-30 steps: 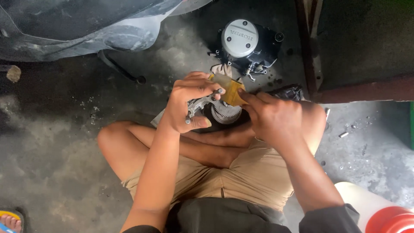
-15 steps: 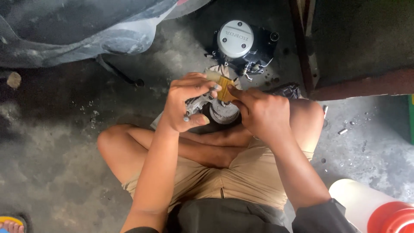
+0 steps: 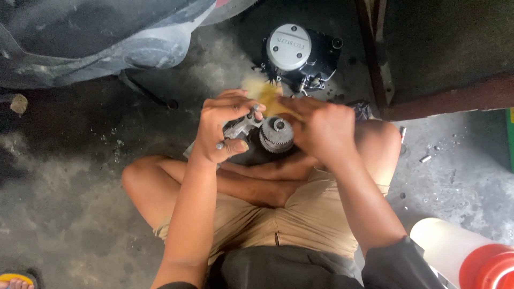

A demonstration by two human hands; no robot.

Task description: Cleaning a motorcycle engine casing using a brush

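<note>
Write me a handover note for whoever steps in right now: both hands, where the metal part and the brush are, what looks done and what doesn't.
Left hand: closed around a small grey metal part, held above the crossed legs.
Right hand: gripping a yellowish brush, its bristles blurred, just above the metal part.
Gear cluster: between the two hands, just below the brush, toothed ring facing up.
Engine: on the concrete floor in front of the knees, round silver cover up, untouched.
Done: cannot tell how far the metal part has been brushed; it looks grey and dull.
Left: the brush is on the work; the gear cluster and engine are not in hand.
</note>
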